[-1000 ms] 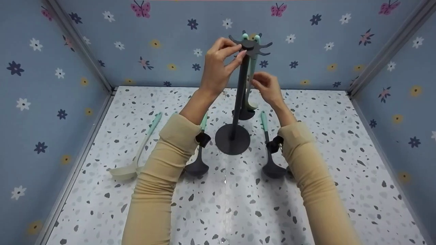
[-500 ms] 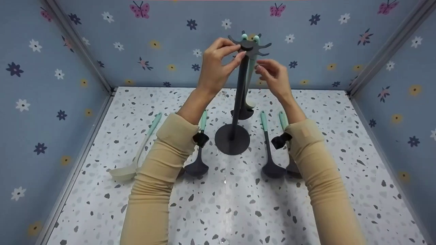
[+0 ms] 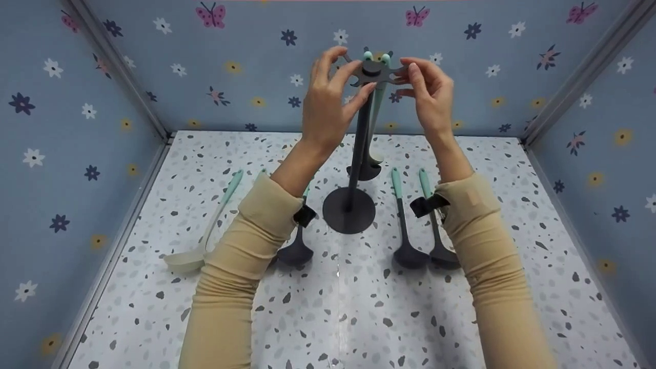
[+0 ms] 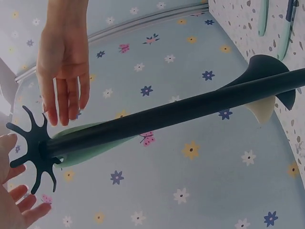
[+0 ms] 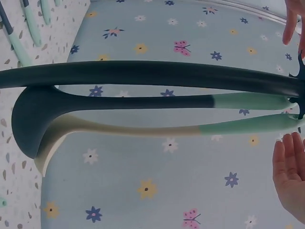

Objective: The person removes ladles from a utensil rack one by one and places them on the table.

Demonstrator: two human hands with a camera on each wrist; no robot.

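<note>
A black utensil stand (image 3: 359, 148) with curved hooks on top rises from its round base on the table. Two mint-handled ladles hang at its back: a dark ladle (image 5: 35, 121) and a cream ladle (image 5: 50, 143) behind it. My left hand (image 3: 325, 100) grips the hook top from the left, thumb and index finger at the hub, other fingers at a hook. On the opposite side my right hand (image 3: 434, 95) pinches a hook arm between thumb and index finger. Seen in the left wrist view, the right hand's other fingers (image 4: 72, 98) are straight beside the hooks.
Right of the base lie a dark ladle (image 3: 410, 253) and another dark ladle (image 3: 445, 256). To the left are a cream ladle (image 3: 187, 260) and a dark ladle (image 3: 295, 252); my left sleeve covers part of another. Flowered walls (image 3: 287, 102) enclose the speckled table (image 3: 359, 307).
My right hand has left the hanging ladles' handles and risen to the hooks on the right. The left hand's fingers have spread wider over the hook top.
</note>
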